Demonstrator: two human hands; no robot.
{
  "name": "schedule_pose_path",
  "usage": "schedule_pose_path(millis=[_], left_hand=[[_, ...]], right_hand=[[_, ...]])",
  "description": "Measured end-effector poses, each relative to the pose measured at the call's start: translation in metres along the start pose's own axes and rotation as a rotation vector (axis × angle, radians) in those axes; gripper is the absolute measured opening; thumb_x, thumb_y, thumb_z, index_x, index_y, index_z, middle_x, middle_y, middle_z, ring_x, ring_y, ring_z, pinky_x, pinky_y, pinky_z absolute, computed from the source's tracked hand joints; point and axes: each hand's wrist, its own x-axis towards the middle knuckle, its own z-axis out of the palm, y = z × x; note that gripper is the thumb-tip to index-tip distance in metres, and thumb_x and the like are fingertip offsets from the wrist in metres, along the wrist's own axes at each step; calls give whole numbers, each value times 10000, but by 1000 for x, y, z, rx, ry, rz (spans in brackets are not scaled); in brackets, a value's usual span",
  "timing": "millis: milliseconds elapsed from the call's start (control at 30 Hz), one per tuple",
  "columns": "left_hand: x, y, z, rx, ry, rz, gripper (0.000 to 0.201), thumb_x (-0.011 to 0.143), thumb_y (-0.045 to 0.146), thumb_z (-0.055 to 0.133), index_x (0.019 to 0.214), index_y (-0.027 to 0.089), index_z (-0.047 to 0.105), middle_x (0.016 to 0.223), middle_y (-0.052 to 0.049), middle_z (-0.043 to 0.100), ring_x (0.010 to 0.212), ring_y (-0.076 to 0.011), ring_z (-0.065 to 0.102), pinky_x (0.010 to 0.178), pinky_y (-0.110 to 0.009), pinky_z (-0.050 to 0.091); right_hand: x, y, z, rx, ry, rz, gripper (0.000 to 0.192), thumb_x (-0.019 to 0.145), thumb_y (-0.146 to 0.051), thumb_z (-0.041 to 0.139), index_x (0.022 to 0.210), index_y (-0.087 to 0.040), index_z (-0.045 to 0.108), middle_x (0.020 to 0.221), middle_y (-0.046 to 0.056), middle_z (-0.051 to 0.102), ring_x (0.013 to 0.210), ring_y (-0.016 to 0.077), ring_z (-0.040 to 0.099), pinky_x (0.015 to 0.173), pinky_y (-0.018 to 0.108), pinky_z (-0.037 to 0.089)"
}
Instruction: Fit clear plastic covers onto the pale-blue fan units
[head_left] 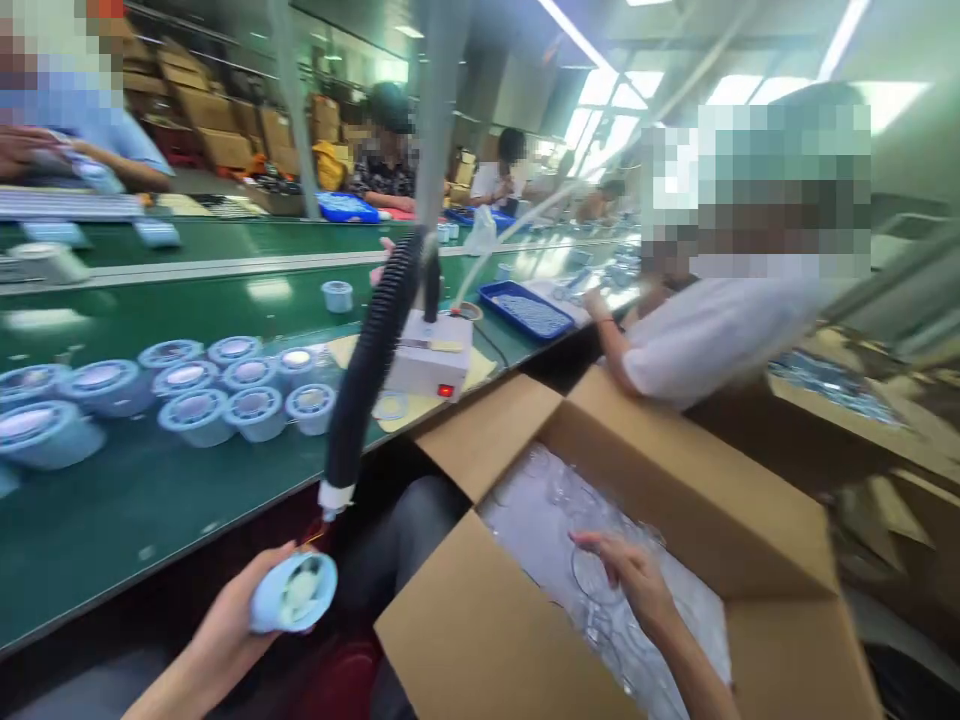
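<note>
My left hand (238, 605) is wrapped round a light blue cup-shaped housing (294, 592). Its open end, with a spoked whitish part inside, faces right and toward me. Just above it ends a black ribbed hose (371, 370) with a white collar. My right hand (630, 575) reaches into an open cardboard box (495, 620) on my right. The fingers are curled at the edge of a clear plastic ring (592, 578), which they seem to pinch. More clear pieces (555, 480) lie on a pale sheet inside the box; blur hides their exact shape.
Several light blue housings (255, 412) stand on the green bench (247, 490) at left. Behind the hose sits a white device (431, 360) with a red lit switch. A blue tray (529, 310) lies farther back. A co-worker (720, 335) sits close beyond the box.
</note>
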Motion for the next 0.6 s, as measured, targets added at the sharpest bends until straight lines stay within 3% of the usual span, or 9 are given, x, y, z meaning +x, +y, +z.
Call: schedule_pose_path(millis=[67,133,167,233,300,367,433,533,600], left_hand=[[-5,2,10,29,-77,15,287,809,405,609,830,119,594,599,-7,582,473,-121,531,388,-203,430],[-11,4,19,157,-172,65,330,839,458,521,822,133,575,580,10,533,431,-92,471,336,-160,348],[-15,5,21,212,-203,85,342,848,471,489,814,141,570,588,15,520,423,-84,450,321,-146,312],[-25,8,20,285,-223,113,327,845,459,487,800,148,581,607,20,510,422,-78,419,306,-138,263],[-36,11,15,324,-221,133,272,814,408,557,774,146,618,627,18,518,466,-86,434,335,-146,291],[-47,15,9,425,-231,221,190,791,327,611,749,149,659,719,-1,565,612,-115,513,491,-173,419],[-57,19,4,644,-219,389,129,807,257,598,774,172,689,876,-19,597,798,-152,551,729,-233,456],[-63,20,-4,918,-127,598,128,828,223,575,906,206,676,966,-27,594,880,-181,557,833,-294,423],[-62,17,-10,888,-51,642,249,769,251,675,1013,210,638,971,-28,591,898,-191,560,825,-296,430]], right_hand=[[-8,-29,33,218,-122,-101,640,813,-711,274,546,-233,605,852,131,703,953,323,616,860,474,462],[-18,-65,71,362,-372,-253,576,786,-732,341,789,-267,681,868,103,678,903,311,621,809,456,498],[-23,-84,91,311,-485,-345,540,793,-705,388,954,-277,677,961,107,664,960,313,609,837,451,496],[-30,-119,127,-23,-586,-520,471,837,-537,510,1240,-300,567,1206,117,580,1092,308,562,903,441,479],[-32,-146,157,-334,-510,-696,522,832,-376,578,1339,-300,479,1278,137,522,1095,323,552,874,465,498],[-29,-162,181,-528,-417,-782,527,808,-262,612,1322,-275,501,1318,164,484,1070,334,555,822,477,523],[-25,-171,197,-604,-424,-795,397,766,-185,660,1156,-249,629,1336,160,477,1081,336,549,810,469,533],[-22,-176,209,-501,-565,-724,150,678,-137,752,781,-222,683,1257,100,543,1079,295,564,826,418,529],[-23,-179,211,-330,-623,-608,154,651,-163,785,675,-206,639,1176,75,569,1047,256,584,842,380,513]])
